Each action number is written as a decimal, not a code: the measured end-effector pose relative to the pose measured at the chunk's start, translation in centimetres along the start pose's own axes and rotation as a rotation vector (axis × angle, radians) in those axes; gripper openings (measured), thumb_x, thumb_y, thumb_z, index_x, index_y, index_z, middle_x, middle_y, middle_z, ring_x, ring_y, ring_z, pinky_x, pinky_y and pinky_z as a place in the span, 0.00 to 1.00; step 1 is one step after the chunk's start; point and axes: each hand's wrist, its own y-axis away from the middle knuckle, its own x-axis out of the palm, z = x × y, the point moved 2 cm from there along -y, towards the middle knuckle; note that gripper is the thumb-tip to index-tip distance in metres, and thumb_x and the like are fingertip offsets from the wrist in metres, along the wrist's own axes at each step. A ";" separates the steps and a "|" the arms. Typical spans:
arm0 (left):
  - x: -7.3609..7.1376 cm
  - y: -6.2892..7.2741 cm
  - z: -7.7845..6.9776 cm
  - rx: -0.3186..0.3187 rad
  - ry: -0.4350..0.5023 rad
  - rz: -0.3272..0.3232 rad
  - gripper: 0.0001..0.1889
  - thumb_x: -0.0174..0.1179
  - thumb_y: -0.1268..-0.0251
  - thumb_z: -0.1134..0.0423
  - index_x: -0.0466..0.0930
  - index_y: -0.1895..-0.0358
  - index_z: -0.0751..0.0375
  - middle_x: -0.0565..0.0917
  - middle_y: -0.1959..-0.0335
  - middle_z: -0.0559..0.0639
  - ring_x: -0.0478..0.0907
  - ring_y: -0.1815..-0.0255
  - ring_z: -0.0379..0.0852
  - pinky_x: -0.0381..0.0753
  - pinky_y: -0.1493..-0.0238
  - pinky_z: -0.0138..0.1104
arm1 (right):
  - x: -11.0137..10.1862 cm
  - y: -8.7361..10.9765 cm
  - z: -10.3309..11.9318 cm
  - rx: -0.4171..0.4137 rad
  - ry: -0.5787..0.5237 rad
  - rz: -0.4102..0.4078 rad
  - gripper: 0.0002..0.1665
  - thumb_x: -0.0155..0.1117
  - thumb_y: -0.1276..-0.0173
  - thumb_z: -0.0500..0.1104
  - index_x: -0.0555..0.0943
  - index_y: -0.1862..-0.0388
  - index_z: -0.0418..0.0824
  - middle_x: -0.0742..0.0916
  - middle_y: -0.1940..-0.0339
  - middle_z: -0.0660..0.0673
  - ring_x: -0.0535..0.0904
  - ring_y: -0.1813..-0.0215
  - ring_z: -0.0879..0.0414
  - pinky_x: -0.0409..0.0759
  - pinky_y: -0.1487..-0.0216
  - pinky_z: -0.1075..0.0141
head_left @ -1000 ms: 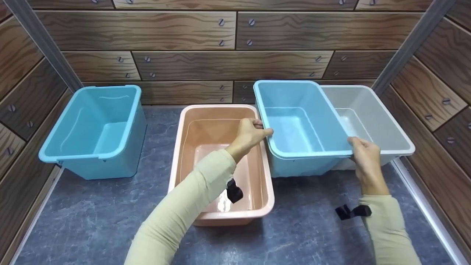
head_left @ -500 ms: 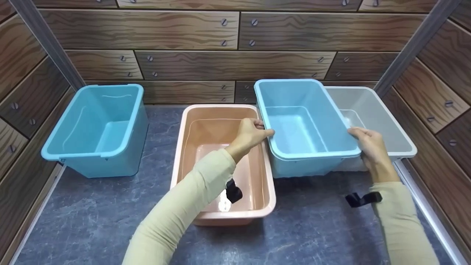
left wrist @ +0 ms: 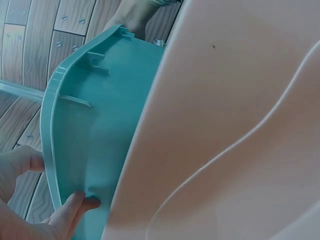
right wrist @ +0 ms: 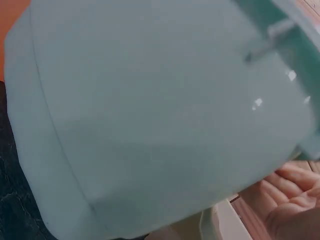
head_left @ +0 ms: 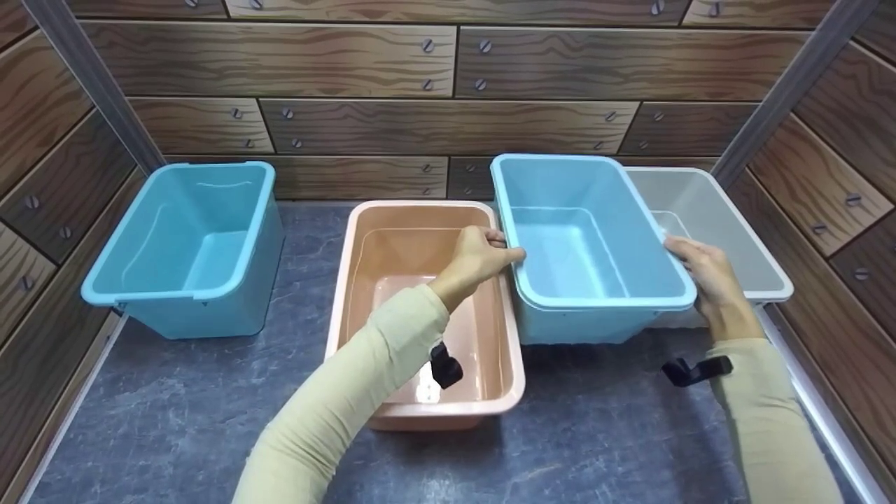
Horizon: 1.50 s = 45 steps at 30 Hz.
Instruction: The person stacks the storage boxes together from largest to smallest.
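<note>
A light blue plastic bin (head_left: 602, 318) is right of centre in the head view, its open top facing up. My left hand (head_left: 479, 260) pinches its left rim, thumb over the top and fingers beneath; the left wrist view shows these fingers (left wrist: 67, 215) against the bin's outer wall. At the bin's right rim, my right hand (head_left: 710, 273) holds on with the thumb side showing. The right wrist view shows the palm of this hand (right wrist: 292, 200) beside the bin's side wall (right wrist: 150, 110), fingertips partly hidden.
A peach bin (head_left: 514, 378) stands left of the held bin, under my left forearm. A grey-white bin (head_left: 752, 231) is on the right, partly covered by the held bin. Another blue bin (head_left: 238, 269) stands far left on the dark floor (head_left: 182, 406). Wood-patterned walls (head_left: 364, 126) surround them.
The held blue bin has shifted slightly to the right, covering more of the grey-white bin. My right hand has moved right along with its rim; the left hand stays nearly in place.
</note>
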 end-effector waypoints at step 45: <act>0.7 0.5 -0.7 0.136 0.050 0.102 0.21 0.58 0.44 0.74 0.75 0.46 0.80 0.83 0.50 0.71 0.85 0.50 0.57 0.86 0.52 0.33 | 0.5 1.6 2.0 -0.018 0.171 -0.064 0.21 0.59 0.37 0.32 0.84 0.71 0.62 0.88 0.74 0.63 0.85 0.70 0.67 0.85 0.69 0.74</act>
